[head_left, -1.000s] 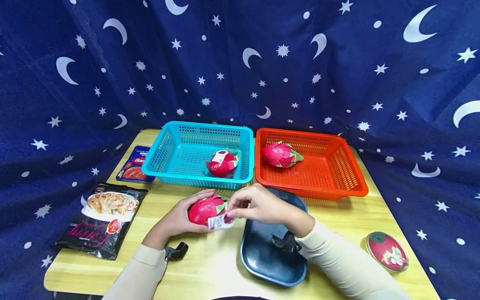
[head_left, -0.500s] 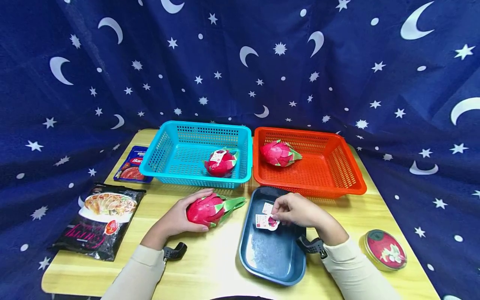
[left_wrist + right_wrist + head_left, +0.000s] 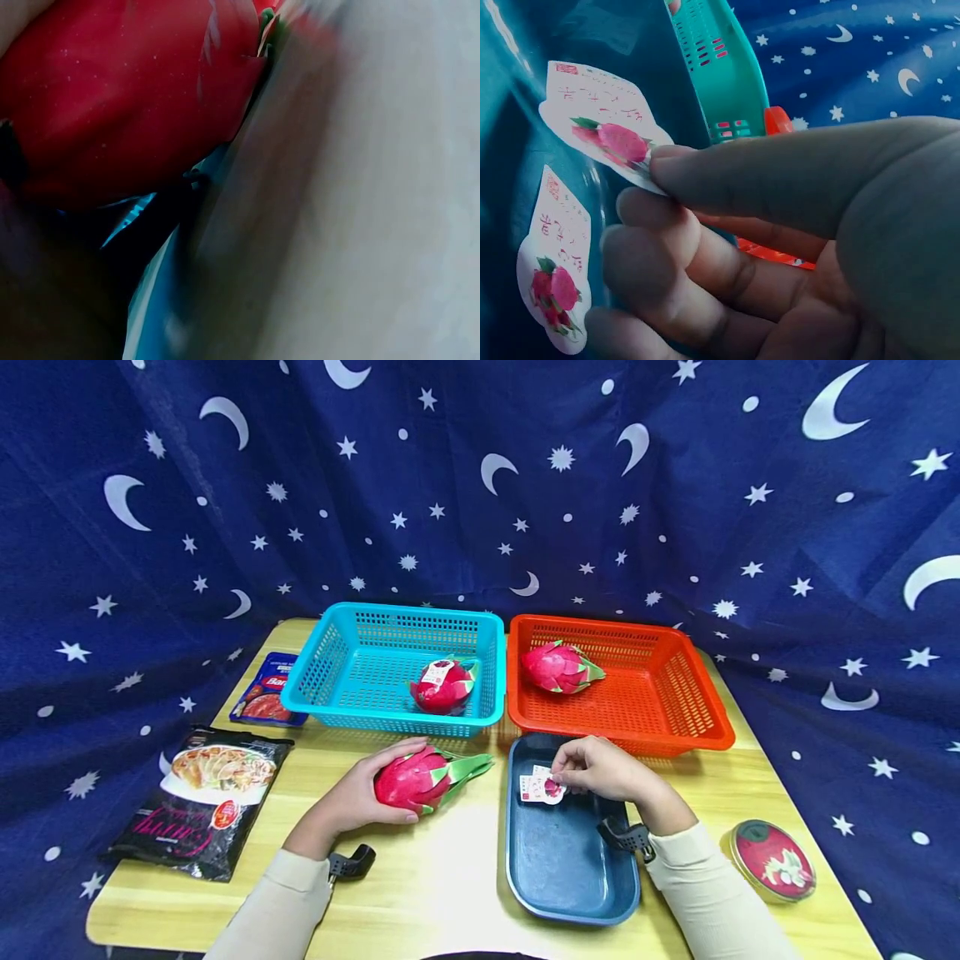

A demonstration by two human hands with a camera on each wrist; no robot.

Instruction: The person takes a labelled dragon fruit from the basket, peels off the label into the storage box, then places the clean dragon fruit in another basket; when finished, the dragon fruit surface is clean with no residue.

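Observation:
My left hand (image 3: 356, 793) grips a pink dragon fruit (image 3: 411, 779) lying on the table, its green leaf tips pointing right. The fruit's red skin fills the upper left of the left wrist view. With thumb and forefinger, my right hand (image 3: 606, 770) pinches a white fruit label (image 3: 604, 120) printed with a dragon fruit picture and red writing. This label is held over the far end of a dark blue tray (image 3: 573, 877). A second, similar label (image 3: 555, 262) lies in the tray, partly covered by the held one in the head view.
Behind the hands stand a turquoise basket (image 3: 390, 720) holding a labelled dragon fruit (image 3: 442, 689) and a red basket (image 3: 622, 739) holding an unlabelled one (image 3: 561, 668). At left lie a black curry packet (image 3: 202, 802) and a blue pouch (image 3: 268, 693). A round tin (image 3: 772, 860) sits at right.
My right hand has carried the label from the left-hand dragon fruit over to the tray. The tray has shifted right in the last half second. My left hand keeps its grip on the fruit.

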